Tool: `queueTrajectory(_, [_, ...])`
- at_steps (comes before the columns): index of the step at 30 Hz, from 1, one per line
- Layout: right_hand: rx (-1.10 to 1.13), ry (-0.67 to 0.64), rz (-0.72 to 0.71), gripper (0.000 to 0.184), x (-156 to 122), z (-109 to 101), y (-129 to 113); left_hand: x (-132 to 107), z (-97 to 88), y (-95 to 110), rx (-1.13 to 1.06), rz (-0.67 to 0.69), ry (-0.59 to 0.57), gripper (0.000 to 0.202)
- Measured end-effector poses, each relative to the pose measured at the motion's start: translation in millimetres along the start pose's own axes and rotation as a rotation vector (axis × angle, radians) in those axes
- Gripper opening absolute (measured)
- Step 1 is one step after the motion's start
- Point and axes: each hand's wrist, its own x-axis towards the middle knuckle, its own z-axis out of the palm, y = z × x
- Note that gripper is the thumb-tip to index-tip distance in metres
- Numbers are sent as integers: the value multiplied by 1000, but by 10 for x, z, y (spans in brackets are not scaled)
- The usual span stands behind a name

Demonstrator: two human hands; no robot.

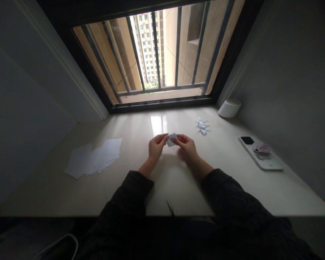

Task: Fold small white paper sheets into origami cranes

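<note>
A small folded piece of white paper [172, 139] is held between my two hands, above the middle of the pale tabletop. My left hand [156, 145] pinches its left edge between thumb and fingers. On the other side, my right hand [188, 145] grips it with the thumb pressed on the near face and the fingers behind. The exact folds are too small to make out. Beyond my right hand, a folded paper figure [202, 126] with several thin pointed limbs lies on the table.
Loose white sheets [93, 158] lie overlapping at the left. At the right rests a white phone [268, 164] with a round grip on its back. A white cylindrical object [229, 108] stands in the far right corner, beside the barred window [162, 105]. The table's front edge runs below my forearms.
</note>
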Motion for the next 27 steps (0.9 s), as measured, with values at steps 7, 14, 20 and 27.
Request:
queueTrajectory(7, [-28, 5, -23, 42, 4, -4, 4, -9, -2, 31, 78, 40, 4, 35])
queueTrajectory(14, [38, 48, 3, 40, -36, 29, -98, -18, 15, 25, 50, 74, 1, 30])
queueTrajectory(20, [87, 78, 21, 38, -45, 36, -111, -13, 29, 12, -27, -24, 9, 32])
queueTrajectory(27, [127, 123, -5, 34, -22, 29, -99, 8, -2, -14, -82, -133, 15, 39])
